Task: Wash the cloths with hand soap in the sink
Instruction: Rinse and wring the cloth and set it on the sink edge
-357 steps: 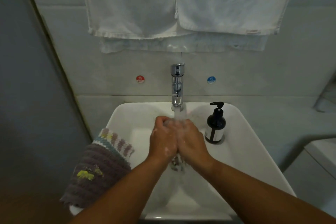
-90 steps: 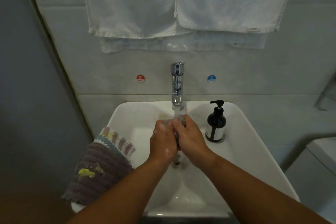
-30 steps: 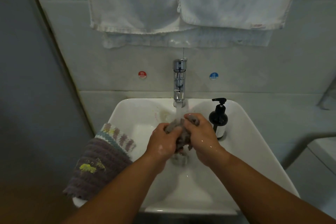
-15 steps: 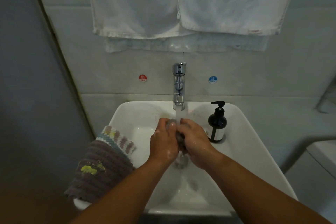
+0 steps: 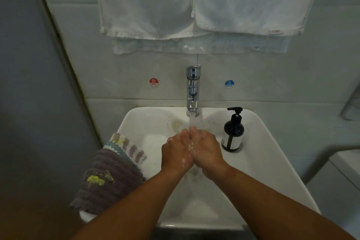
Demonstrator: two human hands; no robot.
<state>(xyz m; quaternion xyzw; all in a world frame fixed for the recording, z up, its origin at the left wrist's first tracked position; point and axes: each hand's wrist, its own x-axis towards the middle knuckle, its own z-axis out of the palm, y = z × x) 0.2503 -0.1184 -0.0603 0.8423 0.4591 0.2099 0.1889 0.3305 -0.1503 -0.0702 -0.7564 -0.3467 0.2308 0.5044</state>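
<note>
Sink (image 5: 272, 161) with left hand (image 5: 176, 154) against right hand (image 5: 208, 152) under tap water (image 5: 192, 122), fingers' (image 5: 185, 135) hold unclear.

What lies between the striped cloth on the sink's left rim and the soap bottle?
In the head view: the left hand and the right hand, pressed together under the water stream.
</note>
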